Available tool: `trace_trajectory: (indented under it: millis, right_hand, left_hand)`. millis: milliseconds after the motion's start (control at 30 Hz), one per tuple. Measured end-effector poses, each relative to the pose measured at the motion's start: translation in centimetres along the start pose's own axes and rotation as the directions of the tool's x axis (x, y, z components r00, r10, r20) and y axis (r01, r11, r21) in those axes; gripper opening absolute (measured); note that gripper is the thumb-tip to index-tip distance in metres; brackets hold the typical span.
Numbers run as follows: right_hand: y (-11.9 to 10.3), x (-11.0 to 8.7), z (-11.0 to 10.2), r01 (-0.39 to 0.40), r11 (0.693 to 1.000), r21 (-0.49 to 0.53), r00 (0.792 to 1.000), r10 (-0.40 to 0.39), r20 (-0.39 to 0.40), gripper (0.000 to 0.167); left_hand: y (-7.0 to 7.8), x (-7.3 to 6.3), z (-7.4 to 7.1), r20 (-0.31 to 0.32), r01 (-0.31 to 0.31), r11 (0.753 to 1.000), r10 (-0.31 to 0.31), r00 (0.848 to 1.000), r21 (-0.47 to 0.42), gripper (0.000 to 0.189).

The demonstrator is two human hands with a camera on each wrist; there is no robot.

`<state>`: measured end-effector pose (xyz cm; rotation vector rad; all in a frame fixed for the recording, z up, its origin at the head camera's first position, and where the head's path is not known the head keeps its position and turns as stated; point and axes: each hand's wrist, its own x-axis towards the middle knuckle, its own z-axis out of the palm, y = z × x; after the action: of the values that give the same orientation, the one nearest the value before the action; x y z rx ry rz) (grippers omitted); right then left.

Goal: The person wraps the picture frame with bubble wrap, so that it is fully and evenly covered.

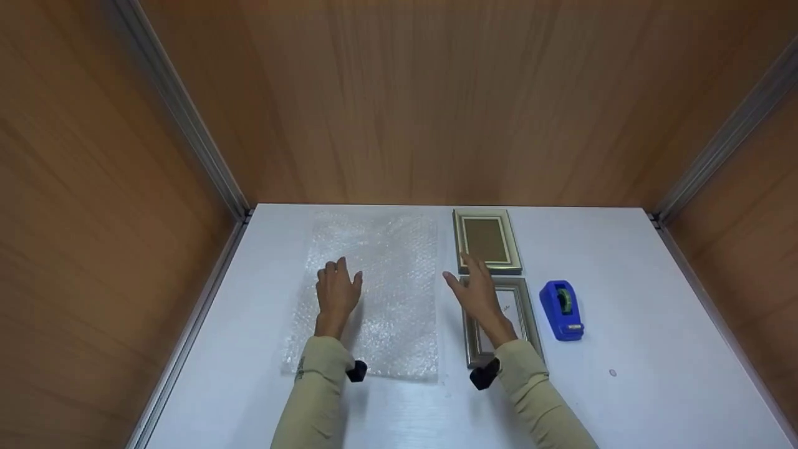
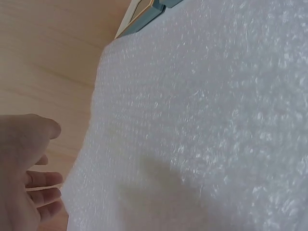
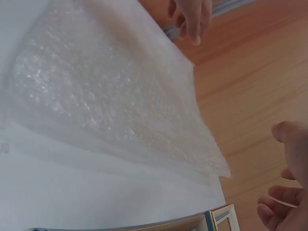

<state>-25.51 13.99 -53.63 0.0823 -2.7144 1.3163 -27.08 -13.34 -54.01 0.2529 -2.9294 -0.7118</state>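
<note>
A sheet of bubble wrap (image 1: 393,299) lies flat on the white table, left of the middle. My left hand (image 1: 336,290) hovers over its left part, fingers loosely bent and holding nothing. Over the two picture frames is my right hand (image 1: 479,295), thumb spread from the fingers, also holding nothing. The far picture frame (image 1: 512,240) is gold-edged with a brown panel. Nearer, a silver-grey picture frame (image 1: 527,312) with a white insert is partly hidden by the right hand and wrist. In the right wrist view the right hand (image 3: 291,180) shows beside the bubble wrap (image 3: 110,91).
A blue tape dispenser (image 1: 561,312) stands right of the picture frames. A small round spot (image 1: 613,372) shows on the white table (image 1: 661,324). Wooden panels (image 1: 399,100) with metal edge rails (image 1: 187,118) enclose the table at the back and both sides.
</note>
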Motion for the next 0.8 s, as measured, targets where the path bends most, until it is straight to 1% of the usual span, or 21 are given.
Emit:
trace_trajectory:
  millis: [100, 167, 267, 400, 567, 700, 800]
  right_hand:
    - [0.1, 0.1, 0.4, -0.024, 0.996, 0.088, 1.000, 0.023, 0.012, 0.060]
    - [0.1, 0.1, 0.8, -0.042, 0.989, 0.142, 0.999, 0.040, 0.016, 0.056]
    - [0.3, -0.1, 1.5, -0.066, 0.980, 0.189, 0.998, 0.063, 0.022, 0.051]
    - [0.6, -0.4, 2.5, -0.121, 0.970, 0.212, 0.992, 0.113, 0.049, 0.047]
    - [0.9, -1.1, 3.5, -0.201, 0.951, 0.234, 0.977, 0.178, 0.115, 0.047]
    - [1.0, -1.7, 4.2, -0.259, 0.936, 0.238, 0.959, 0.220, 0.177, 0.049]
    - [1.1, -2.1, 4.7, -0.300, 0.930, 0.211, 0.942, 0.254, 0.221, 0.051]
  left_hand:
    - [-0.9, 0.4, -0.4, -0.004, 0.029, 0.999, -0.029, 1.000, -0.020, 0.052]
    - [-1.5, 0.6, -0.6, 0.006, 0.054, 0.998, -0.054, 0.999, -0.041, 0.051]
    - [-2.3, 0.8, -1.0, 0.020, 0.095, 0.993, -0.094, 0.995, -0.075, 0.051]
    - [-3.4, 0.5, -1.3, 0.037, 0.156, 0.979, -0.152, 0.988, -0.131, 0.054]
    - [-4.5, 0.0, -1.5, 0.071, 0.217, 0.961, -0.208, 0.976, -0.171, 0.058]
    - [-5.4, 0.1, -1.6, 0.121, 0.268, 0.944, -0.248, 0.961, -0.194, 0.060]
    - [-6.1, 0.4, -1.6, 0.158, 0.295, 0.935, -0.266, 0.951, -0.197, 0.061]
